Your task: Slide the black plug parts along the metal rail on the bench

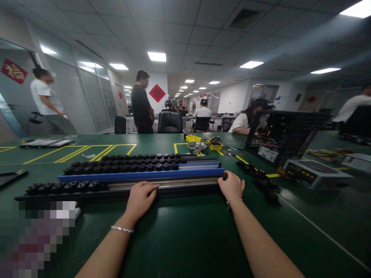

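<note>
A long black power-track rail [185, 189] with a silvery channel lies across the near part of the table. Small black socket modules [69, 187] sit in a row on its left part. Fingers over the far side and thumb on the near side, my left hand [142, 199] grips the rail around its middle. At the rail's right end, my right hand [232, 187] pinches a small black socket module [224, 176], partly hidden by the fingers. Just behind runs a blue-sided rail [139, 175], followed by more rails bearing several black modules [124, 168].
Loose black modules [261, 179] lie right of my right hand. Beyond them are a metal power supply box [315, 173] and an open computer case [278, 135]. Yellow trays [193, 138] and a metal bowl [197, 146] stand farther back. A person [242, 121] sits across the table.
</note>
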Demonstrator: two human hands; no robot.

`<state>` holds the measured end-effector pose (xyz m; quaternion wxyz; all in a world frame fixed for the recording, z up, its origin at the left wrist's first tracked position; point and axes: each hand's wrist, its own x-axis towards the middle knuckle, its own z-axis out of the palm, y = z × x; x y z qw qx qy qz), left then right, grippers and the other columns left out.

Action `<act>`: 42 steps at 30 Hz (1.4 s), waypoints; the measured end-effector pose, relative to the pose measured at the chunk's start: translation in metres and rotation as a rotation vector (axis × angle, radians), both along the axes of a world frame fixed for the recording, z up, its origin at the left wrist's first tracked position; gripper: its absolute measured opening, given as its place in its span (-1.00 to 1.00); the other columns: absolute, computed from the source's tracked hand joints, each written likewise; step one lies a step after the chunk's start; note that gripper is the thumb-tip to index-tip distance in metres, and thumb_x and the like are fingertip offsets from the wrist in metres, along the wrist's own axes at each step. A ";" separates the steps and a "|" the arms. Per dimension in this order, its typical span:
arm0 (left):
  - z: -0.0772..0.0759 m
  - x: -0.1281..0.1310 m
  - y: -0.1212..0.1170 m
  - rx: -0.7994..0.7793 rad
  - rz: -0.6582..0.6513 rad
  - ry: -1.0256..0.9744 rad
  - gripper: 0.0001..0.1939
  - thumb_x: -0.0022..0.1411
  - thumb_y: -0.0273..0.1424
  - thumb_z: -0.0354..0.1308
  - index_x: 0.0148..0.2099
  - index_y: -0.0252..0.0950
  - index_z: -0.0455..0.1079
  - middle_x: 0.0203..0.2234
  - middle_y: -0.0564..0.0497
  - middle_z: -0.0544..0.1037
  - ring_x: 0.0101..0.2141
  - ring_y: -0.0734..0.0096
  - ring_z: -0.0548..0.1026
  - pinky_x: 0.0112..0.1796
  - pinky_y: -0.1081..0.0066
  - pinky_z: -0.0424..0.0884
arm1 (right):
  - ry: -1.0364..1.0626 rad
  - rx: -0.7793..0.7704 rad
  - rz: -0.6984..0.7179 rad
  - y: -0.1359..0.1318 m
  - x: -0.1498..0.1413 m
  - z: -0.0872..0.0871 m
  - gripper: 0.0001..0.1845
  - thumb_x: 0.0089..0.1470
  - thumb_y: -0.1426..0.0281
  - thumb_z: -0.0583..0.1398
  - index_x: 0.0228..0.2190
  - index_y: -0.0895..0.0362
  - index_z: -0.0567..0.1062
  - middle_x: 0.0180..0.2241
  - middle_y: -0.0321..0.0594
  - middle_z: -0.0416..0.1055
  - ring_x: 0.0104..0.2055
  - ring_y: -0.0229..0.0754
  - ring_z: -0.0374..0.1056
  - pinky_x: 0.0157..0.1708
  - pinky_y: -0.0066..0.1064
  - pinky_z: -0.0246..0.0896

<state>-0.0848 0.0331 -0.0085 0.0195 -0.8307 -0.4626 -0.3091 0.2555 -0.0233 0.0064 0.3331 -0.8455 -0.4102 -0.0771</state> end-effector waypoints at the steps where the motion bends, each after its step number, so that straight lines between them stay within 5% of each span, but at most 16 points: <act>1: 0.000 0.000 0.000 -0.002 0.002 0.002 -0.69 0.18 -0.28 -0.03 -0.12 -0.05 0.49 -0.26 0.02 0.58 -0.13 0.23 0.43 -0.09 0.14 0.27 | 0.006 -0.002 0.001 0.000 0.000 0.000 -0.56 -0.06 0.36 0.04 -0.09 0.11 0.39 -0.10 -0.13 0.41 0.07 -0.03 0.17 0.16 0.02 -0.31; 9: 0.001 0.000 -0.001 0.000 -0.003 -0.013 -0.70 0.18 -0.29 -0.02 -0.12 -0.05 0.49 -0.28 0.04 0.59 -0.14 0.23 0.43 -0.09 0.15 0.28 | 0.013 -0.029 -0.045 0.000 0.002 -0.001 -0.56 -0.07 0.30 0.04 -0.11 0.10 0.40 -0.03 -0.11 0.37 0.14 0.01 0.07 0.17 0.09 -0.36; 17: 0.001 0.001 -0.001 0.004 -0.011 -0.008 -0.70 0.18 -0.30 -0.01 -0.13 -0.06 0.50 -0.28 0.03 0.59 -0.15 0.25 0.44 -0.09 0.16 0.28 | 0.057 -0.126 -0.120 -0.003 0.014 -0.004 -0.33 -0.09 0.07 0.05 0.03 0.12 0.32 0.19 -0.02 0.07 0.27 0.14 -0.22 0.12 0.16 -0.21; 26: 0.001 0.000 -0.001 0.005 -0.012 -0.015 -0.70 0.18 -0.29 -0.02 -0.14 -0.06 0.50 -0.28 0.03 0.59 -0.14 0.23 0.44 -0.09 0.16 0.29 | 0.007 -0.117 -0.078 -0.005 0.022 -0.003 -0.37 -0.10 0.07 0.06 -0.02 0.13 0.38 0.06 -0.03 0.23 0.12 0.11 0.07 0.06 -0.10 0.00; 42: 0.000 0.000 0.000 0.001 0.002 -0.002 -0.70 0.17 -0.29 -0.02 -0.13 -0.04 0.49 -0.26 0.03 0.59 -0.13 0.23 0.44 -0.09 0.15 0.28 | 0.073 -0.106 -0.059 -0.010 0.029 0.000 -0.46 -0.09 0.10 0.08 -0.08 0.04 0.43 0.05 -0.11 0.21 0.05 0.09 0.12 0.00 -0.15 0.07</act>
